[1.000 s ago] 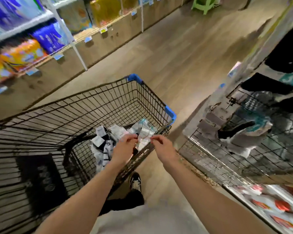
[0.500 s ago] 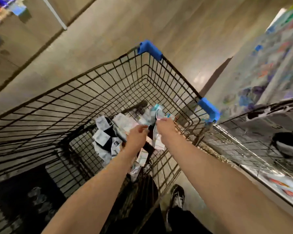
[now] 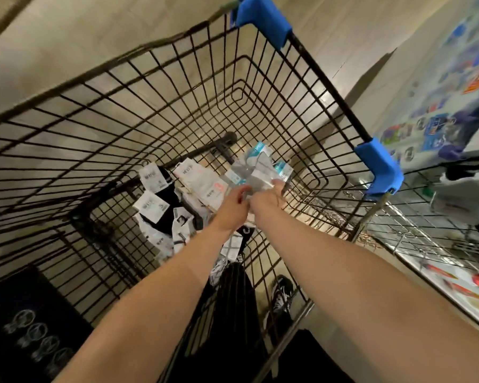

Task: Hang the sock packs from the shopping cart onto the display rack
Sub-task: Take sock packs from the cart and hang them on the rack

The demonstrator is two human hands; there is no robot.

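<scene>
I've reached down into the shopping cart (image 3: 327,87), and my left grip (image 3: 231,208) and right grip (image 3: 266,200) now pinch a clear sock pack (image 3: 256,172) atop the pile near its right wall, ready for the display rack (image 3: 426,225).

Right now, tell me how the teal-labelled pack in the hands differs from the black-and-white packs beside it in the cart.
Colour: the teal-labelled pack holds grey socks; the black-and-white packs show black socks under white cards. State: the left hand and right hand pinch the teal-labelled pack; the black-and-white packs lie in no hand. Both are inside the shopping cart.
</scene>
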